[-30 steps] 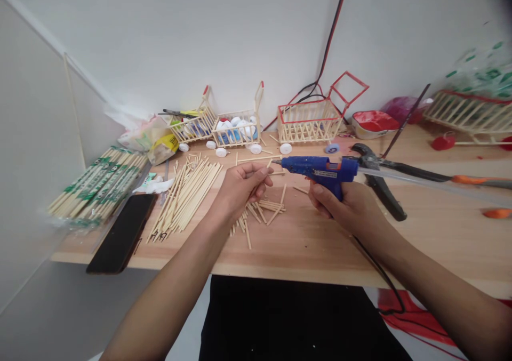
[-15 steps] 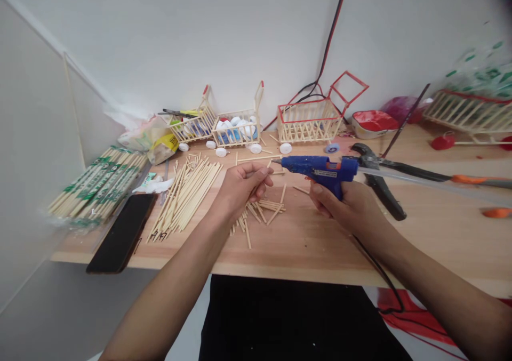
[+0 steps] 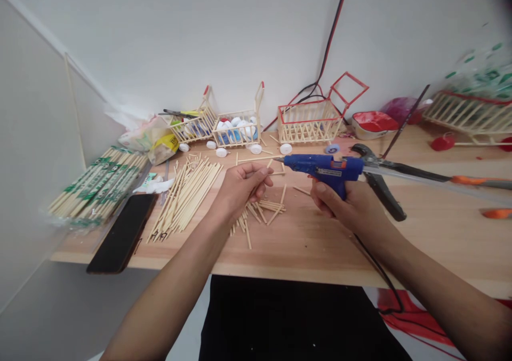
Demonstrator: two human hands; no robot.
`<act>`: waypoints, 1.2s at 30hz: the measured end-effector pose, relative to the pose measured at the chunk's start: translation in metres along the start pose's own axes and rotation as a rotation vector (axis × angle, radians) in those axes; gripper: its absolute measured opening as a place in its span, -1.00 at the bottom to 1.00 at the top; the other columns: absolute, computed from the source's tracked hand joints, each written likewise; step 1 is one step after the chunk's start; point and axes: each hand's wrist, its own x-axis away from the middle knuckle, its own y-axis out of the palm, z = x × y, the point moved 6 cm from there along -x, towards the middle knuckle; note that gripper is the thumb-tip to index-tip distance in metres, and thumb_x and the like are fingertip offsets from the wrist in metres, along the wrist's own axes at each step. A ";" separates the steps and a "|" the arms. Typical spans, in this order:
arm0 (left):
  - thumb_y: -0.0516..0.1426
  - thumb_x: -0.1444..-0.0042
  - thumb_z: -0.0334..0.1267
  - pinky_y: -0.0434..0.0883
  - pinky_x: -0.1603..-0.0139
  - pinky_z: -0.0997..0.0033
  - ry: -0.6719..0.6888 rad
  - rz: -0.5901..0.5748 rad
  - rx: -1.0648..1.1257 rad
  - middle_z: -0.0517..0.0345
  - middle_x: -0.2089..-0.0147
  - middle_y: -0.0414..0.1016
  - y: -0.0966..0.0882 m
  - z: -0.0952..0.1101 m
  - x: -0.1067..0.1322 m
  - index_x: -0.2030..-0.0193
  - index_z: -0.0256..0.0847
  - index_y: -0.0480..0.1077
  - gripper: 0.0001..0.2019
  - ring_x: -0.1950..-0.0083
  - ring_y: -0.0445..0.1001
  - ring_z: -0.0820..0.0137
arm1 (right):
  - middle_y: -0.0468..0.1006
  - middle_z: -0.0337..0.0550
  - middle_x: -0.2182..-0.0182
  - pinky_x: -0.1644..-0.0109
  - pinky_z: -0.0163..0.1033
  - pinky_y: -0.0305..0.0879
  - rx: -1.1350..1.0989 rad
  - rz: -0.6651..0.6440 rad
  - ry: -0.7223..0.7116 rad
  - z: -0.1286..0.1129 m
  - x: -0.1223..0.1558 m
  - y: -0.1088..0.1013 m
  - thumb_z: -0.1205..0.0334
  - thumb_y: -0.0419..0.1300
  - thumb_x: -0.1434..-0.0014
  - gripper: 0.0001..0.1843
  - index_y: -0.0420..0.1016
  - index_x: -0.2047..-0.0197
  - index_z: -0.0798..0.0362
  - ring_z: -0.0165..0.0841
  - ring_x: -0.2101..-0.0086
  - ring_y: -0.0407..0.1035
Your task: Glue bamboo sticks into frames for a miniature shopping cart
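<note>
My left hand (image 3: 250,184) is closed in a pinch around a short wooden stick (image 3: 270,163), whose tip sticks up past the thumb. In my right hand (image 3: 340,198) is a blue hot glue gun (image 3: 326,168), with the fingers wrapped round its handle. Its nozzle points left, a little to the right of the stick's tip. A clear glue stick (image 3: 400,177) runs out of the back of the gun. Below my left hand several cut sticks (image 3: 264,209) lie in a loose pile on the wooden table (image 3: 288,249).
Long sticks (image 3: 188,195), a phone (image 3: 122,233) and packaged chopsticks (image 3: 100,187) lie at the left. Small stick-built carts (image 3: 310,121) stand along the wall. Large cutters (image 3: 384,185) lie behind my right hand, near a bowl of red paint (image 3: 374,123).
My right hand has moved the glue gun slightly right and turned it a little, drawing the nozzle away from the stick. My left hand stays in place.
</note>
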 end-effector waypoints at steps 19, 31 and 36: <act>0.12 -0.12 -0.39 0.22 0.26 0.39 0.360 0.099 -1.064 0.15 0.39 0.42 0.021 0.003 0.001 0.44 -0.23 0.42 -0.87 0.31 0.36 0.39 | 0.51 -0.15 0.35 0.67 -0.34 0.01 -0.730 0.180 -0.012 0.000 -0.006 -0.023 -0.19 0.13 -0.21 -0.60 0.38 0.24 0.01 -0.50 0.62 0.22; 0.04 -0.21 -0.36 0.17 0.31 0.37 0.343 -0.014 -1.308 0.14 0.37 0.43 0.043 0.002 -0.010 0.35 -0.20 0.32 -0.89 0.29 0.35 0.32 | 0.51 -0.07 0.37 0.63 -0.25 0.03 -0.726 0.186 -0.025 -0.001 -0.005 -0.030 -0.17 0.12 -0.23 -0.64 0.38 0.31 -0.03 -0.42 0.59 0.24; 0.09 -0.10 -0.45 0.26 0.21 0.38 0.368 -0.164 -1.271 0.13 0.28 0.46 0.064 -0.005 -0.017 0.27 -0.21 0.40 -0.89 0.22 0.40 0.34 | 0.44 -0.11 0.51 0.62 -0.22 0.03 -0.711 0.216 -0.016 -0.002 -0.004 -0.035 -0.21 0.11 -0.21 -0.62 0.38 0.34 -0.05 -0.38 0.61 0.25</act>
